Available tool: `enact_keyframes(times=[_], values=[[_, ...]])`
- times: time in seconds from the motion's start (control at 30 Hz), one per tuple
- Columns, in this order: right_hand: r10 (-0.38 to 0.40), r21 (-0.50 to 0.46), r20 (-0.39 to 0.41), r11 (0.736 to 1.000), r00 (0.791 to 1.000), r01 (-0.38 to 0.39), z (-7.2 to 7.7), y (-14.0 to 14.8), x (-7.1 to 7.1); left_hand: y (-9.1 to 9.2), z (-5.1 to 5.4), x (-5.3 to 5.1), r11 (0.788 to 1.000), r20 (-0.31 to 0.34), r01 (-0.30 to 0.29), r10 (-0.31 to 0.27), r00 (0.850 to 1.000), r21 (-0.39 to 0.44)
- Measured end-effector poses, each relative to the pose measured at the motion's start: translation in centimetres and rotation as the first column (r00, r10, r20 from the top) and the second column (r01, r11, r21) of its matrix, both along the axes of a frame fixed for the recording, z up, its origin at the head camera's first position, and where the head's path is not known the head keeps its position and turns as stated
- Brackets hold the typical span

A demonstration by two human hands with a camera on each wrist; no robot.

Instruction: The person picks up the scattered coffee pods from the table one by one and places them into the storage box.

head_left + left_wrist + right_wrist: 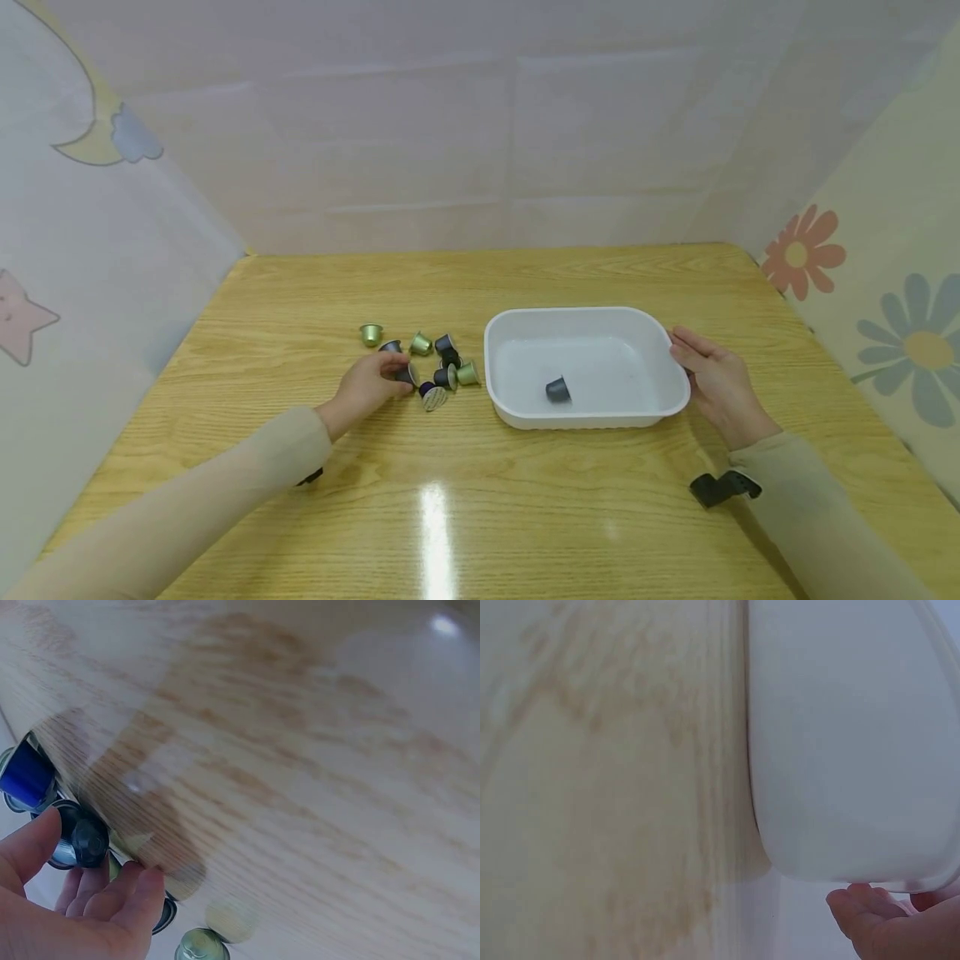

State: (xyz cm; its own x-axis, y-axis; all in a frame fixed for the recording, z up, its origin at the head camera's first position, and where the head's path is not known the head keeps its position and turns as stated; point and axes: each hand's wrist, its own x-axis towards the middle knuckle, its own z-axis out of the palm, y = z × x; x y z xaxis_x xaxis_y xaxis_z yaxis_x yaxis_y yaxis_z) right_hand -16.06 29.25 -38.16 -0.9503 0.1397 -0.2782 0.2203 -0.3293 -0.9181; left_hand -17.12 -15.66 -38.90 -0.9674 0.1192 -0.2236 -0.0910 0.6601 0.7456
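Head view: grips the right end of a white plastic tray with rounded corners [585,422] with the right hand [718,382], thumb and fingers at its rim. Pinches a dark grey, cup-shaped capsule [406,376] well left of the tray with the left hand [366,387], fingers bent round it. Has further capsules also left of the tray: a light green foil capsule [371,335] farthest from it, a second green one [421,343] nearer, a group of three dark capsules [445,378] nearer again, a purple capsule with a pale lid [432,397], and a third green one [468,373] just beside the tray. Inside the tray, towards its front left, a single slate-grey capsule [557,390]. Under the tray, a glossy, pale wooden table [337,517]; beyond it, a pale cloth backdrop [420,167].

Left wrist view: holds the dark grey capsule between thumb and fingers, right beside a blue capsule with a silvery rim [27,778].

Right wrist view: touches the tray's end just under the rim with bent fingers, partly cut off by the frame.
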Motion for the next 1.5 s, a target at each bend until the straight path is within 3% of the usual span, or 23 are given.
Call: enact_keyframes(times=[0.17,0.5,0.93,1.33,1.5], values=[[0.004,-0.016,-0.017,1.000,1.000,-0.004,0.1,0.1,0.1,-0.1,-0.1,0.0,1.000,-0.004,0.001,-0.001,1.000,0.001],[0.016,0.001,-0.019,1.000,1.000,-0.016,0.1,0.1,0.2,-0.5,0.1,-0.1,0.993,-0.015,-0.033,0.035,0.999,0.111],[0.010,-0.055,-0.033,0.998,0.999,-0.012,0.0,0.0,0.1,0.6,2.0,0.7,0.983,-0.026,-0.042,0.047,0.999,0.177],[0.010,-0.043,-0.035,0.999,0.999,-0.011,0.2,-0.1,0.3,1.9,2.8,1.0,0.947,0.003,-0.044,0.045,0.999,0.318],[0.009,-0.031,-0.029,0.999,1.000,-0.010,0.2,-0.1,0.3,2.5,3.2,1.2,0.948,0.010,-0.045,0.044,0.999,0.316]])
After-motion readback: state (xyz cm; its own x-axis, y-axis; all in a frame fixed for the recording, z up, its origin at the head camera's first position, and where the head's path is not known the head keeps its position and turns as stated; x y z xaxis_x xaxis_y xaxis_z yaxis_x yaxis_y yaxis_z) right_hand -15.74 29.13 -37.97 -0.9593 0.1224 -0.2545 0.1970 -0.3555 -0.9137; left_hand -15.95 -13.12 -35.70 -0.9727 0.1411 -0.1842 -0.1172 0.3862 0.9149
